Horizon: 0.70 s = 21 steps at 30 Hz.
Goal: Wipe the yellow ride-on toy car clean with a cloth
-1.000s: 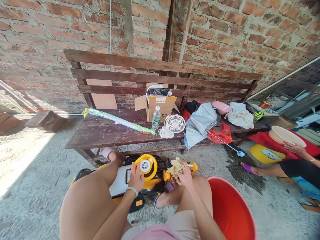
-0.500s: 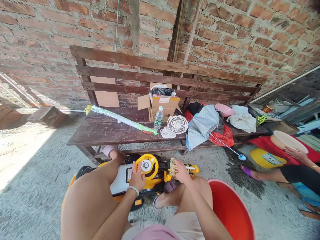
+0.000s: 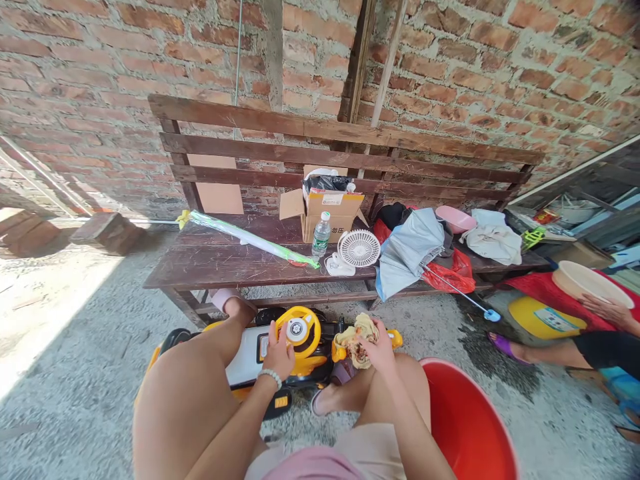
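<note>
Below me, between my legs, stands a yellow, black and white ride-on toy car (image 3: 245,363). My left hand (image 3: 278,353), with a beaded bracelet at the wrist, is closed on the left side of its yellow steering wheel (image 3: 314,333). A crumpled yellowish cloth with brown patches (image 3: 361,347) is bunched in my right hand (image 3: 381,350), whose fingers press into its right side. The cloth is over the yellow and black front part of the toy, right of the wheel, and I cannot tell whether it touches it.
A red bucket (image 3: 467,420) stands by my right leg. The wooden bench (image 3: 170,270) ahead carries a cardboard box (image 3: 320,223), a water bottle (image 3: 321,237), a small fan (image 3: 359,249) and an umbrella (image 3: 413,250). At right, another person's hand (image 3: 607,310) touches a pale basin (image 3: 590,283).
My right hand has lifted the cloth slightly, and it now shows more spread out, with its brown patches visible. My left hand stays on the wheel. The view has shifted a little.
</note>
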Tool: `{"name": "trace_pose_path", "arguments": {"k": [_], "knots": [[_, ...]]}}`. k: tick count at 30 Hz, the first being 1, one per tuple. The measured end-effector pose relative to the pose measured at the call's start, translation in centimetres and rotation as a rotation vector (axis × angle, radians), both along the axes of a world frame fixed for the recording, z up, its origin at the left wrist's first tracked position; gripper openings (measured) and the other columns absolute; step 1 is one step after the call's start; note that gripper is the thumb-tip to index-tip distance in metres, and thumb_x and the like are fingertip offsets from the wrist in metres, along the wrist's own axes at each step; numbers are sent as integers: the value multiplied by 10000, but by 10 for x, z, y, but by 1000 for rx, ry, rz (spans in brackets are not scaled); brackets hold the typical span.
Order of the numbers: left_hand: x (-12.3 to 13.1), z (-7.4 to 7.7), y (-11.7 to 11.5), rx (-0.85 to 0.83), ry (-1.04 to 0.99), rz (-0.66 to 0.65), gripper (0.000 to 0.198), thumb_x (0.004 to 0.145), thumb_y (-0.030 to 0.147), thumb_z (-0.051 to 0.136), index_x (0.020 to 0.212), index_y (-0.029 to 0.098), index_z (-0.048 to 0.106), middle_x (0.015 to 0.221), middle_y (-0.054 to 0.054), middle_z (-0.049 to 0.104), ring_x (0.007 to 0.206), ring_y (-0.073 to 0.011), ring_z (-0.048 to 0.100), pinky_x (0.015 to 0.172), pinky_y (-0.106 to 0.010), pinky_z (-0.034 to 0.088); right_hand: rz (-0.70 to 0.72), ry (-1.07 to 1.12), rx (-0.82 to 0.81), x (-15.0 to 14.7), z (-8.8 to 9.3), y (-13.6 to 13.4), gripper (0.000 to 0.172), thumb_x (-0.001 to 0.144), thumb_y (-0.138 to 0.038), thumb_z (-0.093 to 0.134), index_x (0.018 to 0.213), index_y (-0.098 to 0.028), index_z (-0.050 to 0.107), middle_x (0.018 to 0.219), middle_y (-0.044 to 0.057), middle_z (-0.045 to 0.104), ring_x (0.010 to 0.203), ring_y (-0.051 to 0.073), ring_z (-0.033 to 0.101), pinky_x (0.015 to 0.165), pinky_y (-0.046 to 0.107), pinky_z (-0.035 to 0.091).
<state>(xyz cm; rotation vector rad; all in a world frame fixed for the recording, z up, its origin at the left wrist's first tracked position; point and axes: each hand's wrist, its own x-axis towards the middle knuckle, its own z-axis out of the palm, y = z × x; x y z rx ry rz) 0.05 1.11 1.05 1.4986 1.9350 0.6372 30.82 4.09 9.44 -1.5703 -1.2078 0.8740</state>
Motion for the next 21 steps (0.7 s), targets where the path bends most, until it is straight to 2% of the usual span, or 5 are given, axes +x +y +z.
{"name": "trace_pose_path", "arguments": {"k": [2,5,9,14,21], "knots": [[0,0,0,7,-18,5,797,903,290,613,1668,154,431,1797,-207,274,1589,-437,432,1289,-572,426,-53,-22,38,3,12,12,549,682,-446,790,1179,-289,617,1094,18,753,1024,278,710,965,467,590],[0,-1,1,13,-24,15,792,904,284,630,1665,171,439,1805,-201,263,1587,-435,439,1308,-567,401,39,-95,45,-8,17,30,569,728,-442,804,1240,-271,622,1145,46,759,1063,291,714,973,466,587],[0,-5,1,23,-19,7,741,935,240,618,1649,138,450,1822,-219,183,1610,-409,414,1317,-525,386,254,-421,-89,-44,-3,32,545,728,-262,801,1255,-254,662,1208,83,757,1113,320,703,991,450,550],[0,-5,0,7,-24,-2,717,955,214,591,1653,145,441,1821,-216,167,1618,-393,400,1303,-527,401,314,-847,-127,-65,-16,20,608,752,-74,689,1332,-255,660,1266,96,738,1157,307,662,1012,397,496],[1,-4,0,2,-21,-6,760,921,221,596,1659,137,437,1815,-213,211,1630,-416,370,1298,-550,411,305,-898,-112,-58,-21,8,556,752,-25,656,1259,-253,685,1194,137,725,1125,350,649,1002,444,482]]}}
